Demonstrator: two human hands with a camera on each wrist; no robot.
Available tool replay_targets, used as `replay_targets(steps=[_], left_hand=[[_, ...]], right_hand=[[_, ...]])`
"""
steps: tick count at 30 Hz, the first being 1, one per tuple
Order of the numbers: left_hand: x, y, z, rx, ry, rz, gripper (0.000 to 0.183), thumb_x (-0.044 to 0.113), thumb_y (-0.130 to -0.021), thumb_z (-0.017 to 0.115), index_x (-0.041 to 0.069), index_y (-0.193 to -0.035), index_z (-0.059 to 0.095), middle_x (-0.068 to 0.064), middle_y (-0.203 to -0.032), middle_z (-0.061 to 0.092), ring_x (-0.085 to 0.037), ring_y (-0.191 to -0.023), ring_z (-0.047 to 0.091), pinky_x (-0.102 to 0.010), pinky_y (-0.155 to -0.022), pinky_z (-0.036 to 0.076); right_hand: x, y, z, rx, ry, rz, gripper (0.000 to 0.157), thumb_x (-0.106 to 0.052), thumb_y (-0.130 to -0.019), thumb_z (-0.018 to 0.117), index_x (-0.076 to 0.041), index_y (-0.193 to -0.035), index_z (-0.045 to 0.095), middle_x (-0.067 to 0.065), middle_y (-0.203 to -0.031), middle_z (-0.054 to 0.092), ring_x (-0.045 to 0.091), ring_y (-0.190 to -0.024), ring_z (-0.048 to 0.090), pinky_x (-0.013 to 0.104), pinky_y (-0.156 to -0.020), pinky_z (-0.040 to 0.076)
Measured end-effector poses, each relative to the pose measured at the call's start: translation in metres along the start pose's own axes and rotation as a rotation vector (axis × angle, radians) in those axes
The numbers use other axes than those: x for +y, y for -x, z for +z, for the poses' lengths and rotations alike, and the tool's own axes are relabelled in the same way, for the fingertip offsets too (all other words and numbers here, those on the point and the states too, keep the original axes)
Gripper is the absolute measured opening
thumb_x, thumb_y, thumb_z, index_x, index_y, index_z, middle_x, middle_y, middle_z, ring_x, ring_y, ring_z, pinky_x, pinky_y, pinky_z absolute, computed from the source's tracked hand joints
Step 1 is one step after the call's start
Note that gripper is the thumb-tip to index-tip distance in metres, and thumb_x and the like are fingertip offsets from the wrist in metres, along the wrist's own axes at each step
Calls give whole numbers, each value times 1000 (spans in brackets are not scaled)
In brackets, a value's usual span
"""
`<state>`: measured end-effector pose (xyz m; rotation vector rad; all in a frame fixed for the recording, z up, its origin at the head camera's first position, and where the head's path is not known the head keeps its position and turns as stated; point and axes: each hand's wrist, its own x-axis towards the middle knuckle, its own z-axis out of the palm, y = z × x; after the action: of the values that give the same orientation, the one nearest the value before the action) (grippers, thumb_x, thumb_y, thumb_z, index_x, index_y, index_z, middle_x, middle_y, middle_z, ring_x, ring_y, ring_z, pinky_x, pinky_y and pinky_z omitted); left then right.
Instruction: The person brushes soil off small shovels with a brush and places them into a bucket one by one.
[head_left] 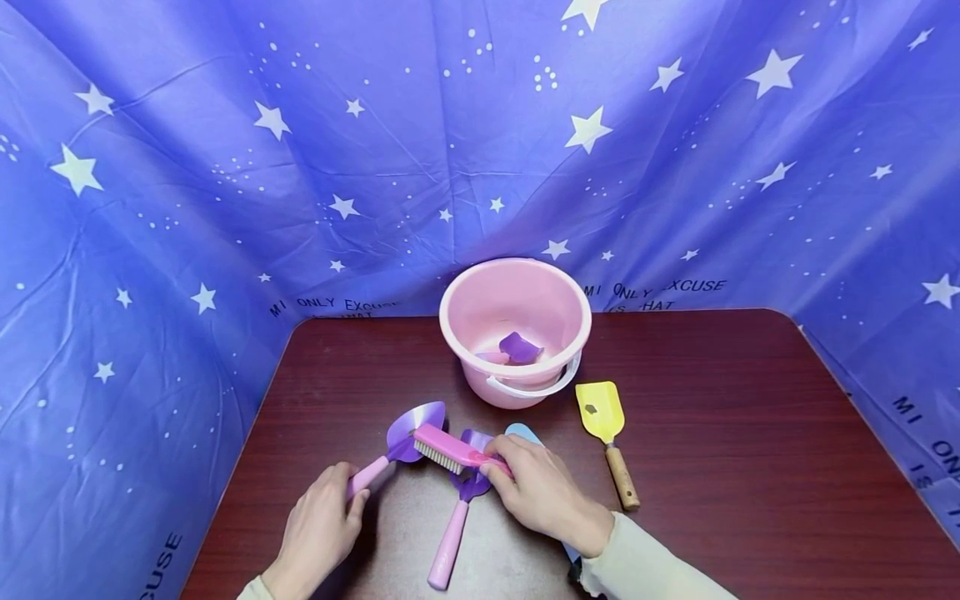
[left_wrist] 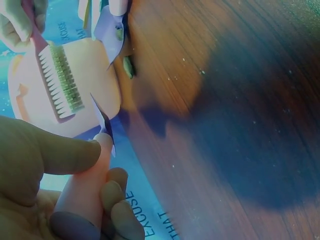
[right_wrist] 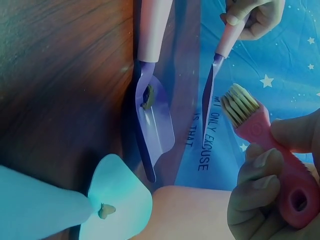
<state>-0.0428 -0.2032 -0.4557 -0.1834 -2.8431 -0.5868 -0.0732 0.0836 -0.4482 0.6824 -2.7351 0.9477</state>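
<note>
1. The trowel has a thin, glossy purple blade, rounded to a point, and a smooth pink handle; it is left of centre in the lower head view, with the left hand wrapped around that handle.
2. The brush, lower centre, is pink plastic with stiff pale bristles in rows; the right hand grips its handle, fingers curled and thumb pressing. The bristles are just beside the trowel's blade.
3. A purple scoop with raised sides lies at lower centre, its blade partly hidden by the brush; a brownish lump sits on it.
4. The right hand and its pale sleeve cover most of a blue scoop.
5. Right of centre lies a yellow scoop with a wooden handle and a dark piece on its blade.
6. Behind, at centre, a smooth pink bucket with a white bail holds a purple tool.
7. The bench is glossy red-brown woodgrain; a creased, starry blue curtain surrounds it.
</note>
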Motion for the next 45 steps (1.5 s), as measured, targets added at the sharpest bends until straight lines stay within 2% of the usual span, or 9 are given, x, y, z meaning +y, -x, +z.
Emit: replay_targets(steps=[6, 19, 35, 45], left_hand=[[2, 1, -2, -1, 0, 5, 22, 7, -75, 75, 7, -91, 60, 2, -71, 49, -18, -60, 51, -41, -52, 40], [5, 1, -5, -16, -5, -4, 22, 7, -76, 76, 7, -92, 61, 1, -73, 52, -21, -62, 55, -42, -53, 42], [7, 3, -8, -17, -28, 8, 23, 7, -74, 76, 6, -90, 59, 2, -70, 48, -20, -59, 52, -41, -52, 40], [9, 6, -8, -25, -29, -3, 23, 7, -75, 76, 7, -90, 60, 2, -70, 48, -19, -59, 52, -41, -51, 40]], right_hand=[[-3, -2, 3, -6, 3, 5, 8, -24, -86, 69, -21, -90, 63, -16, -76, 46, 3, -67, 44, 23, -58, 40], [-6, -5, 10, -23, -47, 2, 6, -21, -88, 67, -18, -92, 64, -14, -76, 47, 4, -67, 45, 22, -59, 39], [-14, -11, 20, -48, -53, -17, 8, -22, -89, 66, -16, -94, 64, -10, -82, 55, 6, -69, 50, 26, -63, 44], [-19, -11, 26, -61, -57, -44, 9, -23, -90, 64, -20, -98, 64, -12, -83, 55, 4, -71, 50, 24, -61, 43]])
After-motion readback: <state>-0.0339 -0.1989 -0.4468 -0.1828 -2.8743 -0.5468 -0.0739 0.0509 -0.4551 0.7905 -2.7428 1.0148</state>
